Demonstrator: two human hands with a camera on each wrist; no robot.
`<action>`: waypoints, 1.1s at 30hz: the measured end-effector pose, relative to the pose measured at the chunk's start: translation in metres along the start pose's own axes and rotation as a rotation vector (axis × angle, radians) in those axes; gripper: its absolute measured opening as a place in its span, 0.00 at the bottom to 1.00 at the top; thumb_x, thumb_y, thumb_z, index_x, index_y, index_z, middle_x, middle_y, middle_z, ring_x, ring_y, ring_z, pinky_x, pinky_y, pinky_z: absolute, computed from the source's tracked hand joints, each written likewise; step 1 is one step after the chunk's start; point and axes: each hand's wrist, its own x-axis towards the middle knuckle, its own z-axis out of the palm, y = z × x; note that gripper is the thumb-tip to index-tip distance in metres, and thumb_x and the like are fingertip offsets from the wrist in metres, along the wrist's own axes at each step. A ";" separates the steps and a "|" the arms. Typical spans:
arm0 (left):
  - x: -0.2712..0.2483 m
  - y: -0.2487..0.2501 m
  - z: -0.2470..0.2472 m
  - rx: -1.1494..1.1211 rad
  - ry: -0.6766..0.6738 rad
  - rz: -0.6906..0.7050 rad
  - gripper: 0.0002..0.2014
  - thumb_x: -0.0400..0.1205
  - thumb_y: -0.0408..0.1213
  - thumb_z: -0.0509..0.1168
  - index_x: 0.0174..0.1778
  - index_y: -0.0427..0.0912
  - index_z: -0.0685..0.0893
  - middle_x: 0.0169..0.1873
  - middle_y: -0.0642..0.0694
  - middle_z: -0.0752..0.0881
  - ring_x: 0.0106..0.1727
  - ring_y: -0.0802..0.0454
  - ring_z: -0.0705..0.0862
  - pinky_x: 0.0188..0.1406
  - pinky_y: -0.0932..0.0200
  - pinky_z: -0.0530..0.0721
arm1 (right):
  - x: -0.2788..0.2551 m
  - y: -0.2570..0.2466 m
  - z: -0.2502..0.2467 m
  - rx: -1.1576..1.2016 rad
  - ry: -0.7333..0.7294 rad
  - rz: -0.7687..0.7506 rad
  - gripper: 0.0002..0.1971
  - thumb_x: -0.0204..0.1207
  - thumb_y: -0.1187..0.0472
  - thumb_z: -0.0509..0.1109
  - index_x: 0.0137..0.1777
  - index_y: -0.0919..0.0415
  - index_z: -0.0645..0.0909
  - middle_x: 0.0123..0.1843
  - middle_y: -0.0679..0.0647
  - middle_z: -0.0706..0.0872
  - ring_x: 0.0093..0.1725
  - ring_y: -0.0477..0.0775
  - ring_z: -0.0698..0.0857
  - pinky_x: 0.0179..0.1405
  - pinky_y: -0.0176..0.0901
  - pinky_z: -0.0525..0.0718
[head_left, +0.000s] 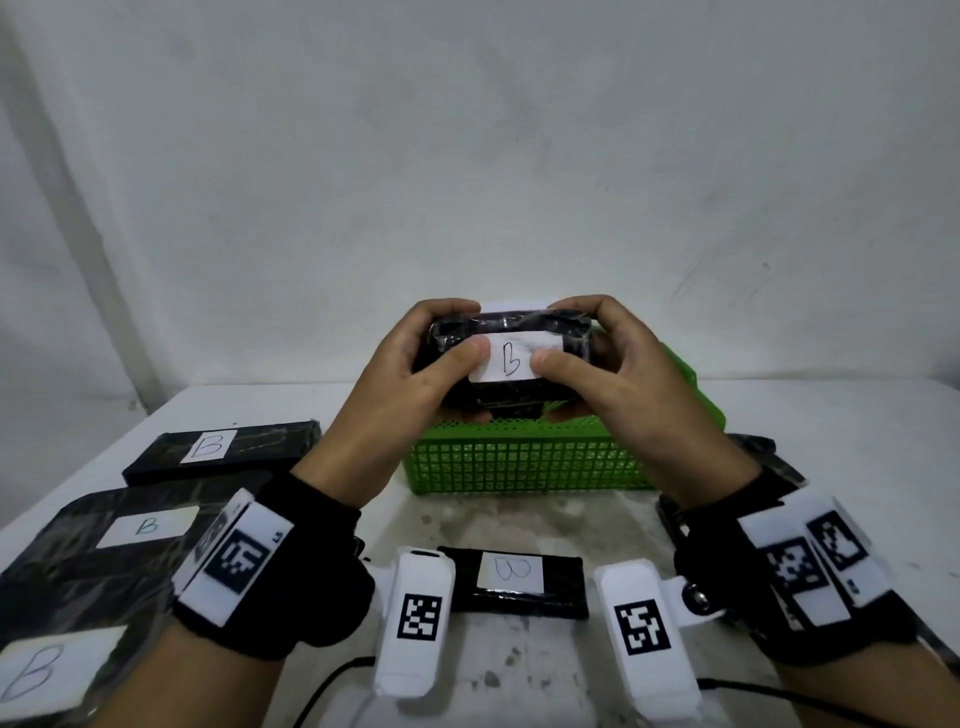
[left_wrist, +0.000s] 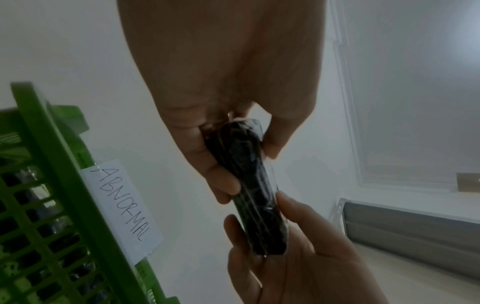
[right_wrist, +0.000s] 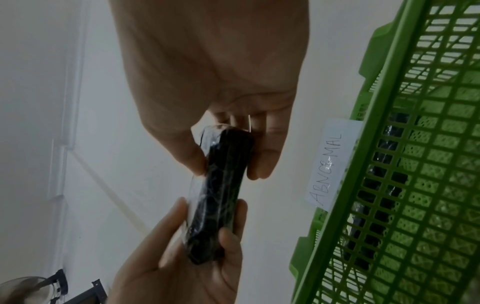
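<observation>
Both hands hold one black plastic-wrapped packet (head_left: 511, 358) above the green mesh basket (head_left: 524, 462). A white label with a handwritten "B" faces me on the packet. My left hand (head_left: 415, 364) grips its left end, thumb on the label's left edge. My right hand (head_left: 597, 364) grips the right end, thumb on the label's right edge. The wrist views show the packet (left_wrist: 249, 185) (right_wrist: 221, 195) edge-on, pinched between thumbs and fingers of both hands. A paper tag reading "ABNORMAL" (left_wrist: 122, 205) (right_wrist: 330, 164) is taped to the basket's rim.
More black packets with "B" labels lie on the white table: one at far left (head_left: 218, 449), a larger one (head_left: 140, 530) at near left, one (head_left: 519, 579) in front between my wrists. Dark packets lie inside the basket (right_wrist: 389, 185). A wall stands behind the table.
</observation>
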 end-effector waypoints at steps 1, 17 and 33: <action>0.000 0.002 -0.001 -0.059 -0.008 -0.026 0.20 0.81 0.43 0.65 0.68 0.41 0.80 0.59 0.43 0.86 0.51 0.51 0.89 0.37 0.55 0.89 | 0.000 0.000 -0.001 -0.020 0.007 -0.009 0.17 0.79 0.60 0.76 0.66 0.50 0.80 0.57 0.50 0.91 0.52 0.50 0.93 0.43 0.47 0.93; -0.002 0.006 0.000 -0.203 -0.097 -0.068 0.15 0.80 0.40 0.63 0.62 0.45 0.85 0.61 0.41 0.87 0.54 0.44 0.90 0.42 0.52 0.92 | 0.001 0.003 -0.010 -0.202 -0.043 -0.028 0.41 0.77 0.47 0.77 0.86 0.39 0.60 0.75 0.36 0.75 0.70 0.37 0.81 0.67 0.41 0.86; -0.008 0.011 0.014 0.007 -0.163 -0.268 0.37 0.72 0.67 0.59 0.64 0.39 0.84 0.53 0.32 0.88 0.43 0.40 0.87 0.35 0.53 0.89 | -0.008 0.007 0.005 -0.104 -0.174 -0.129 0.53 0.58 0.45 0.81 0.84 0.41 0.60 0.72 0.52 0.81 0.66 0.54 0.88 0.69 0.60 0.85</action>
